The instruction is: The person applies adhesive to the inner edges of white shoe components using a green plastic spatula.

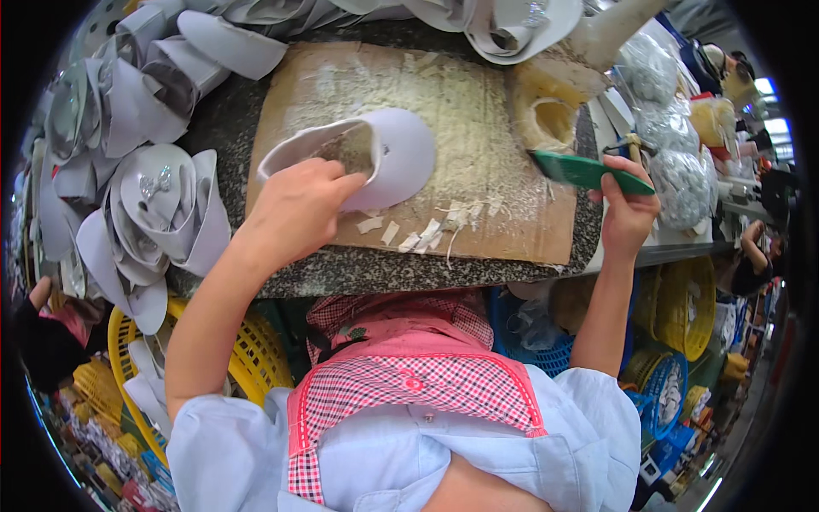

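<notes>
Nearest me, at the lower centre of the frame, is my checked pink apron [414,384]; beyond it, the worktop's speckled edge [367,279]. Left of centre, my left hand [303,207] has thumb and forefinger pinched together on the near rim of the white cap [399,162], the others curled under, their tips hidden; I'd say that steadies it while leaving its inside exposed. The cap sits mid-frame on the cardboard sheet [503,230], its long axis running roughly left to right, visor pointing right, open band toward the left. The sheet probably spares the stone from the pale crust; white scraps [426,235] lie near its lower edge. Right of centre, my right hand [630,205] has its fingers closed round a green-handled tool [593,173], blurred tip leftward, just beside the crusted pot [546,124], seemingly placed within easy reach. Farther off, more white caps [162,200] are heaped along the upper left.
</notes>
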`<state>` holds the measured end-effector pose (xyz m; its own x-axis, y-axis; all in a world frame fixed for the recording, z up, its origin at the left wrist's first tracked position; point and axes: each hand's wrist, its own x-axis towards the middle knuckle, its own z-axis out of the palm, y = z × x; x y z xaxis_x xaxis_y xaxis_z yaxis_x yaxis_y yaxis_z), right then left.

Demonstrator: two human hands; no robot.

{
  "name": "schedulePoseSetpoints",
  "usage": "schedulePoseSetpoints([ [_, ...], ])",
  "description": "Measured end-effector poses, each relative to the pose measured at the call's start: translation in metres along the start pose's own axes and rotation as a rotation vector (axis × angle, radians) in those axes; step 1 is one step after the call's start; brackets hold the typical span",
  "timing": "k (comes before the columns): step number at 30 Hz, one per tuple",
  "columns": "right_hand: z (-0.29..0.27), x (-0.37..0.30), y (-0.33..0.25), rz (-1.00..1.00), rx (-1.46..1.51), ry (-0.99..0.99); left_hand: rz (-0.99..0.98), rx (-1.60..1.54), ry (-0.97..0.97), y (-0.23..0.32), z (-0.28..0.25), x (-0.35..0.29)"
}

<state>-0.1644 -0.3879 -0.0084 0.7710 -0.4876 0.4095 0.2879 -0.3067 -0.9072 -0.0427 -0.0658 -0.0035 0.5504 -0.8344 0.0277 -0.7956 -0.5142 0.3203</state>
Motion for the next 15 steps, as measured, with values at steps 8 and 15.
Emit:
schedulePoseSetpoints([
  [8,0.129,0.02,0.037,0.114,0.203,-0.394,0.0,-0.024,-0.278,-0.01,0.009,0.028],
  [15,0.116,0.02,0.041,0.046,0.195,-0.572,0.029,-0.134,-0.262,-0.021,0.014,0.029],
])
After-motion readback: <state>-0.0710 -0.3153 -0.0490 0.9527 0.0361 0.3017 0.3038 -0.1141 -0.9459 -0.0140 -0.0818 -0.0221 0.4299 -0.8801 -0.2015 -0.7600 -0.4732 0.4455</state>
